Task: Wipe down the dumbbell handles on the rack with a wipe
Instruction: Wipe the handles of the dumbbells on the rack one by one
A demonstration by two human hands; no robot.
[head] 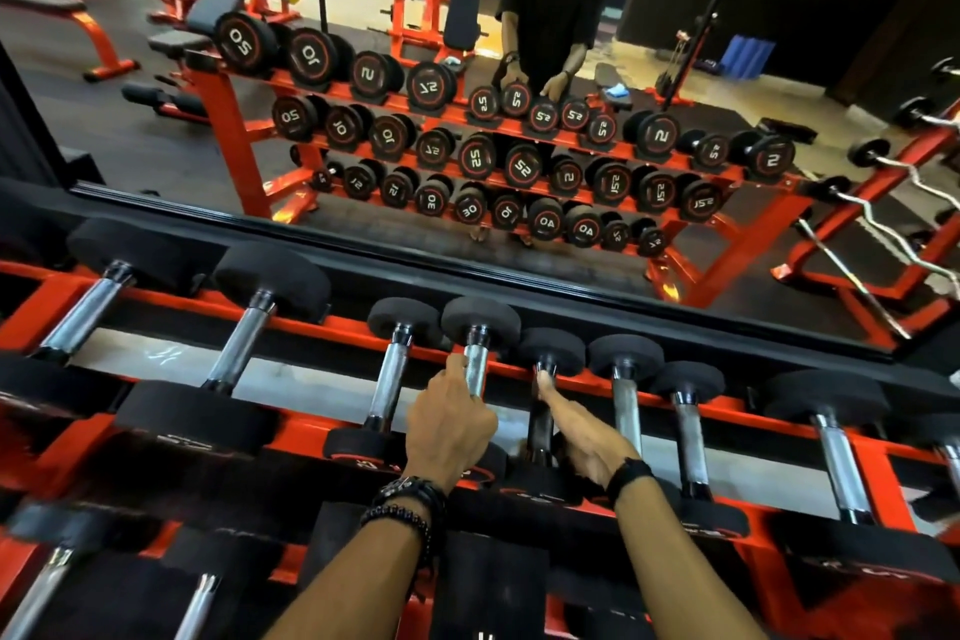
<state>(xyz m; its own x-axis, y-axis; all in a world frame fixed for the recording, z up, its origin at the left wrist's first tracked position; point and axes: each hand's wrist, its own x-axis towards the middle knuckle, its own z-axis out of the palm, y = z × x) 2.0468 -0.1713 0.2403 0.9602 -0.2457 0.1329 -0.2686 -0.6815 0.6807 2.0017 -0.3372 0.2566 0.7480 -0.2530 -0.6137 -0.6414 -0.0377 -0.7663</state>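
Head view: left of the mirror-backed rack's (291, 431) middle, the left hand (449, 426) curls round one dumbbell handle (475, 369); just right, the right hand (587, 431) grips the next handle (540, 421). No wipe shows in either hand, so progress cannot be judged; handles farther right look untouched.

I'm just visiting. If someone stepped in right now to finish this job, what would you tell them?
Left hand: gripping the handle of a small dumbbell on the top shelf of the red rack.
Right hand: wrapped round the next dumbbell's handle, thumb along it.
Wipe: none visible in either hand; a blue cloth shows in the mirror, lying on the rack.
Done: cannot tell which handles are clean.
Left: fetch the wipe and work along every handle.
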